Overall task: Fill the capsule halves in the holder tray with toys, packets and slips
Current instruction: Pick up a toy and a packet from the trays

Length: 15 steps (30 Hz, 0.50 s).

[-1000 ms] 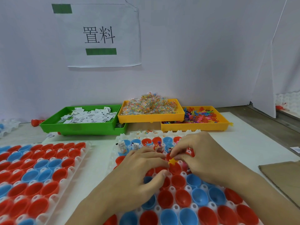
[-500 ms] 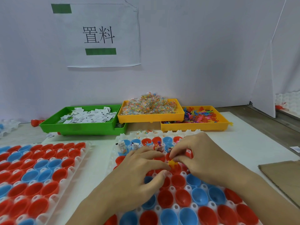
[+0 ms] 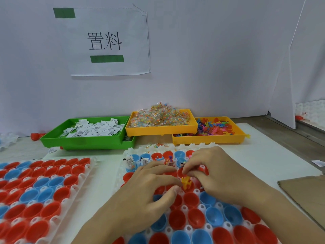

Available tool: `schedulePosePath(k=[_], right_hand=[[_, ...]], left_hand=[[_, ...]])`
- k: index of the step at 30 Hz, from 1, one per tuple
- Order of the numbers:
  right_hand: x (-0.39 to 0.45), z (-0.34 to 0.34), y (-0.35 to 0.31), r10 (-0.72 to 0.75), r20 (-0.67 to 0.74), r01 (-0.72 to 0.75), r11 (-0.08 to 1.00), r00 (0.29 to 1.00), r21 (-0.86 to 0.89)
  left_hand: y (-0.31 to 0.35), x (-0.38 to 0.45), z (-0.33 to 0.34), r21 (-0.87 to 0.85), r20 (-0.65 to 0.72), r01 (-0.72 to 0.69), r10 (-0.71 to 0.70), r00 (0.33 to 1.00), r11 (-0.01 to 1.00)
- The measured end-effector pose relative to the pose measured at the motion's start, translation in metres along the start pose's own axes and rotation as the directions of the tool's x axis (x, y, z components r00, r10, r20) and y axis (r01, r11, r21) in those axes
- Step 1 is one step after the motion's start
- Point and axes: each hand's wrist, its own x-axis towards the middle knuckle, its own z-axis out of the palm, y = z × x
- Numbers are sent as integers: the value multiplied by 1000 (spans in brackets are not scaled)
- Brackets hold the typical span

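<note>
A white table (image 3: 263,155) stood against a pale wall with a paper sign (image 3: 109,41) taped on it. A white holder tray (image 3: 128,152) of red and blue capsule halves sat in front of the person, a second holder tray (image 3: 84,173) just left of it, apart. At the back sat a green bin (image 3: 84,141) of white slips, a yellow bin (image 3: 161,130) of clear packets, and a second yellow bin (image 3: 209,139) of coloured toys, the middle one overlapping its neighbours. A brown cardboard sheet (image 3: 306,194) lay at the right edge. Both hands were over the near tray's upper rows. The left hand (image 3: 146,187) had fingers loosely curled, thumb and forefinger tips close beside a yellow toy (image 3: 186,182); whether it gripped anything could not be told. The right hand (image 3: 216,171) had fingers curled down, tips bunched just above the toy; contact was unclear. The toy sat at a red capsule half (image 3: 191,186) between the hands. Far-row halves already held slips and toys.
</note>
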Motion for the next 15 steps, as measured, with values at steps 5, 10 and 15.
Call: schedulePosePath(k=[5,10,15], right_hand=[[1,-8,5,-6,-84,13,997,996,82],[5,-16,17,27,-278,15,989,960,150],[5,-14,35,100,-392,-26,982,914,190]], left_hand=[[-4,16,-13,-94,-264,-3,-22,964,996],[-26,76,-33,-100,-413,201,-224,883,975],[-64,153,-44,-46,-492,406,-374,786,913]])
